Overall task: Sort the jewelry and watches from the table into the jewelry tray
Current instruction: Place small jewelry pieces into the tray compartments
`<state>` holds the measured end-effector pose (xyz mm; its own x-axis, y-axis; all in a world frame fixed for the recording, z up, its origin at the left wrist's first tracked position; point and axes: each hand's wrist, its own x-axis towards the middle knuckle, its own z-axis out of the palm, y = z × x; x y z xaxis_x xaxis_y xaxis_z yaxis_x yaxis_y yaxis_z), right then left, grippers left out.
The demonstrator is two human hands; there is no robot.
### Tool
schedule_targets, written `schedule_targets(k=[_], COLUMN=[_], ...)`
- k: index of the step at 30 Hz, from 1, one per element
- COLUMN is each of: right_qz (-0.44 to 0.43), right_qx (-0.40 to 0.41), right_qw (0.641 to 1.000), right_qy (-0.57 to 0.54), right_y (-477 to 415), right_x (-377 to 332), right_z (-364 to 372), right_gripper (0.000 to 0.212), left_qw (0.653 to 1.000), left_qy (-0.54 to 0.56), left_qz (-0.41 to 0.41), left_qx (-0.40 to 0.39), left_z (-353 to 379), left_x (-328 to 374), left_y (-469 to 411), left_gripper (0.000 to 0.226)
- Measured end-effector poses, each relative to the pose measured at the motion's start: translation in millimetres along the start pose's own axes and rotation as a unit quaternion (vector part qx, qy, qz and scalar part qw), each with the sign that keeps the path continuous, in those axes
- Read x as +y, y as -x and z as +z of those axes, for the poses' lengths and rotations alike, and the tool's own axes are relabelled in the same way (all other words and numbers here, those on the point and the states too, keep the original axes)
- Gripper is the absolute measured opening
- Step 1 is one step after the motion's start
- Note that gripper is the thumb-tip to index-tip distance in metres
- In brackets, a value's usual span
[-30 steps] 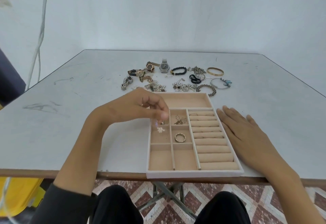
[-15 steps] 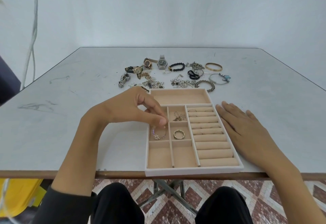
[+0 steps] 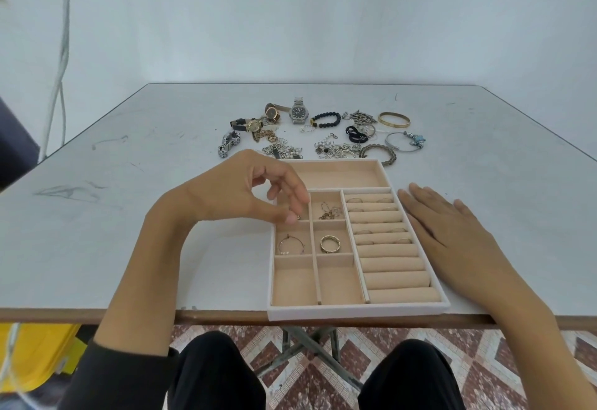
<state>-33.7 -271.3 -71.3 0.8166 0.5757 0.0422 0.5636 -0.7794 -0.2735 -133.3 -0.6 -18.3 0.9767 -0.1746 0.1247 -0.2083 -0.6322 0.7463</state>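
The beige jewelry tray (image 3: 355, 311) lies at the table's near edge. My left hand (image 3: 245, 190) hovers over its upper-left small compartment, fingers loosely curled and holding nothing. A thin beaded hoop (image 3: 290, 245) lies in the compartment just below, beside a gold ring (image 3: 330, 244). A fine chain (image 3: 329, 211) sits in the cell above the ring. My right hand (image 3: 452, 232) rests flat on the table against the tray's right side. Thin rings sit in the roll section (image 3: 381, 216).
Behind the tray lies a spread of loose pieces: a silver watch (image 3: 298, 111), a black bead bracelet (image 3: 326, 119), a gold bangle (image 3: 393, 119), other watches and chains. The tray's long top compartment (image 3: 339, 175) holds nothing. The table edge (image 3: 129, 316) runs just in front of my knees.
My left hand lowered the beaded hoop into the middle-left compartment, let it go and lifted back slightly. The right hand stayed flat in place.
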Motion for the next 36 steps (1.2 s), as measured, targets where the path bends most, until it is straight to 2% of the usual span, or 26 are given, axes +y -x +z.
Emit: schedule_targets(k=[6,11,17,22,27,33,36], right_qz=[0.001,0.003,-0.001,0.0,-0.001,-0.002,-0.002], right_qx=[-0.002,-0.003,0.0,0.007,0.002,0.004,0.006], right_qw=[1.0,1.0,1.0,1.0,1.0,1.0,1.0], right_qy=[0.004,0.006,-0.003,-0.005,-0.006,-0.004,-0.006], right_y=[-0.9,-1.2,-0.6,-1.3,-0.9,-1.4,-1.4], right_x=[0.9,1.3,1.1,3.1,2.4,2.5,3.1], right_z=[0.6,1.3,0.8,2.8,1.9,1.7,2.2], right_gripper=[0.058,0.05,0.069,0.051,0.069,0.07,0.058], left_qw=[0.999,0.998,0.999,0.999,0.999,0.999,0.999], left_qy=[-0.023,-0.023,-0.02,-0.016,-0.016,-0.012,-0.001], left_qz=[-0.026,-0.049,-0.045,-0.042,-0.042,-0.037,-0.028], left_qx=[-0.004,-0.011,-0.01,-0.005,-0.009,-0.004,0.018], left_z=[0.5,0.1,0.3,0.1,0.4,0.1,-0.9], left_x=[-4.3,-6.5,-7.7,-9.5,-9.8,-9.4,-8.0], left_y=[-0.9,-0.9,-1.2,-1.1,-1.2,-1.6,-2.4], left_gripper=[0.022,0.011,0.008,0.007,0.008,0.01,0.013])
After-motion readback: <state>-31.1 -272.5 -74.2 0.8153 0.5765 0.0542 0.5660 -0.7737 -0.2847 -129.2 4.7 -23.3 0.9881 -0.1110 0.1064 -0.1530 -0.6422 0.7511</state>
